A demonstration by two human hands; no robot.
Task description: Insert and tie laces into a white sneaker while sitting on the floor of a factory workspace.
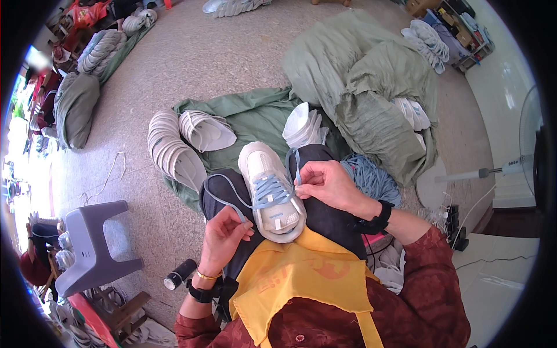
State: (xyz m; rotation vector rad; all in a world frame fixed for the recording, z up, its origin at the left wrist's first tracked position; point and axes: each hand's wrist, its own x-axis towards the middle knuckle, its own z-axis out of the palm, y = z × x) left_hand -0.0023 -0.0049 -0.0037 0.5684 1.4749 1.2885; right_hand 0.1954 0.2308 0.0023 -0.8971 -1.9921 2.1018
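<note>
Yellow apron [301, 278] cloth covers the person's front, closest of all, with red sleeves on both sides. Just past it, a white shoe [271, 188] rests on the person's lap, toe pointing away. A light blue lace [268, 191] already crosses through its holes.

The left hand [223, 236] is closed around one end of the lace and holds it out to the side, so the lace makes a long loop. The right hand [326, 184] pinches the other end just beside the top of the shoe, fingers tight on it.

It looks like the lacing is the step in hand, and most of the holes seem filled. Both ends seem ready to be drawn snug. That would call for an even, gentle pull from both hands, so the crossed part lies flat and the shoe does not slide off the lap.

On the floor in front lie stacks of white shoe parts [171, 148] on a green cloth [255, 113]. A bunch of blue laces [371, 177] sits near the right hand. A grey stool [93, 243] stands on the left side, and big green sacks [371, 81] are farther off.
</note>
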